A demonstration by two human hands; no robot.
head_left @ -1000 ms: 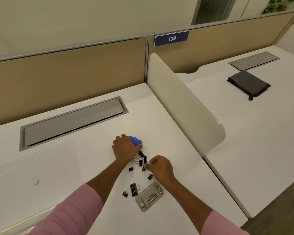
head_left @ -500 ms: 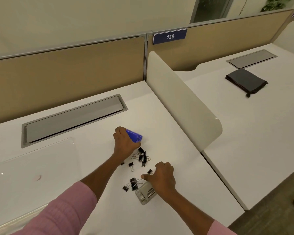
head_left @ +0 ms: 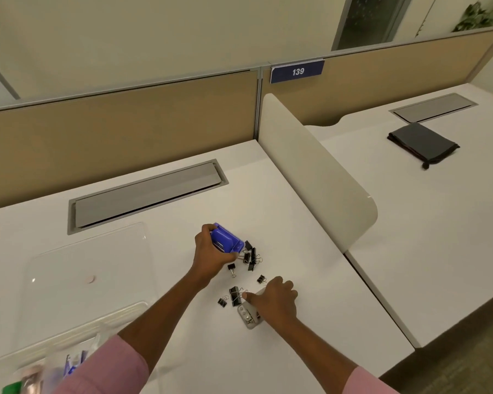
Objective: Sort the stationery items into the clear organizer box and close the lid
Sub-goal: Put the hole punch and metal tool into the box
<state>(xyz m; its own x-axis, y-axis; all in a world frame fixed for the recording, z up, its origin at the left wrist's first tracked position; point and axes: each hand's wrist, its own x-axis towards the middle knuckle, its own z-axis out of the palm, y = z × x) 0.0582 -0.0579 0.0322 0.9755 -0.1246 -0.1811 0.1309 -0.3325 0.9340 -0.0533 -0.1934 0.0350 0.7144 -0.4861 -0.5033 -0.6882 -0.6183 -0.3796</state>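
My left hand (head_left: 211,255) grips a blue stapler (head_left: 227,239) and holds it tilted just above the white desk. Several black binder clips (head_left: 250,255) lie scattered to its right and below it, with more binder clips (head_left: 234,295) nearer me. My right hand (head_left: 273,301) is closed over a silver metal clip (head_left: 248,315) that rests on the desk. The clear organizer box (head_left: 29,373) sits at the bottom left with its clear lid (head_left: 91,268) folded open and flat toward the back; a few items show inside.
A grey cable hatch (head_left: 145,194) is set into the desk behind the lid. A white rounded divider (head_left: 316,172) bounds the desk on the right. On the neighbouring desk lies a folded black cloth (head_left: 423,145). The desk's front edge runs close below my right arm.
My left hand has lifted and tilted the blue stapler. My right hand has moved from the middle binder clips down onto the silver clip. The camera has tilted, bringing the organizer box into view.
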